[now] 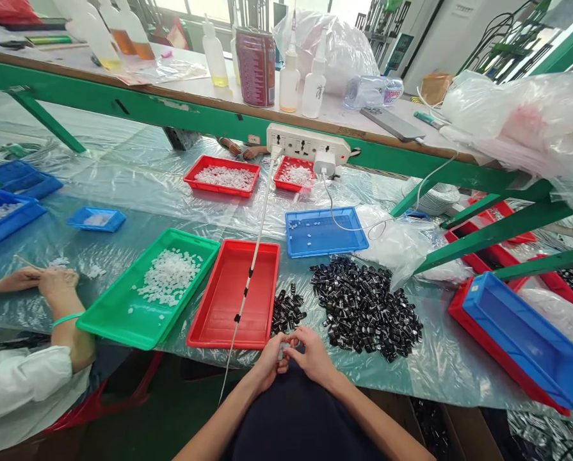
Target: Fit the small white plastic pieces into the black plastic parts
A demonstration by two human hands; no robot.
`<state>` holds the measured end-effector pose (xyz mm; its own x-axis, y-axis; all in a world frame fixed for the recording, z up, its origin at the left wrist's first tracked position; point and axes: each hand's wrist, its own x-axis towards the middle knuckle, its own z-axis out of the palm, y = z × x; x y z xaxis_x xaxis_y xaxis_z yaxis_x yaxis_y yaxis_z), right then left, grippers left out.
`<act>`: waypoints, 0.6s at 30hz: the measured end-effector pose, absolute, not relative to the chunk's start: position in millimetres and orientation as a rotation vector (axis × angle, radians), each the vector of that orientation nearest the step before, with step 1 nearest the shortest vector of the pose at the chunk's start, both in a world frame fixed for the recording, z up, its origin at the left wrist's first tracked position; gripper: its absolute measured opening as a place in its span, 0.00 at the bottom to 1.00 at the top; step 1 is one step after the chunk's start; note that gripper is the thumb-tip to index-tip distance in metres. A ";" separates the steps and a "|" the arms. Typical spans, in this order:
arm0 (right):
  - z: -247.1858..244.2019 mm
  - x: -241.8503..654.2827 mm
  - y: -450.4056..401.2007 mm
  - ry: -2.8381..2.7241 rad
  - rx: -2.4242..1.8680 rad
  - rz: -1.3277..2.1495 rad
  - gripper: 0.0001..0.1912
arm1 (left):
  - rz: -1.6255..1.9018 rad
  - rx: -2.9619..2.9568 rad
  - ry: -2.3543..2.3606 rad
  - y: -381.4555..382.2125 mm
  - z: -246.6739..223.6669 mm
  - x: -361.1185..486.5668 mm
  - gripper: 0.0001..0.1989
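Note:
My left hand [268, 362] and my right hand [314, 358] meet in front of my body at the table's near edge. Between their fingertips is a small whitish plastic piece [282, 349], partly covered by the fingers. Both hands are closed, thumbs and forefingers pinching around it. Just beyond them lies a small heap of black parts [287, 312] with shiny metal bits. A much larger pile of the same black parts [365, 307] spreads to the right. Left of my hands stands a red tray [219, 301], with a white cable crossing over it.
A green tray [118, 307] of white pieces sits left, near a co-worker's hands [58, 282]. Farther back are a blue tray [327, 240] and a red tray of white pieces [221, 190]. Stacked bins [531, 339] stand right. A green-framed shelf [171, 105] carries a power strip [308, 144].

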<state>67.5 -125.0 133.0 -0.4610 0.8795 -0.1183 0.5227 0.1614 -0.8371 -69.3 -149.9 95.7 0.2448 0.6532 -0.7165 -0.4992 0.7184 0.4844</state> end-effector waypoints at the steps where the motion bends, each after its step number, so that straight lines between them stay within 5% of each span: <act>1: 131.6 67.4 -125.1 -2.051 -1.332 1.218 0.03 | 0.792 0.170 1.074 -149.9 95.3 -68.5 0.12; 6: 117.9 84.9 -112.0 -2.202 -1.367 1.281 0.07 | 0.825 0.133 1.038 -151.2 90.0 -72.0 0.16; 18: 71.5 174.8 -71.1 -2.482 -2.321 0.612 0.13 | 0.820 0.212 0.983 -157.8 95.2 -78.6 0.24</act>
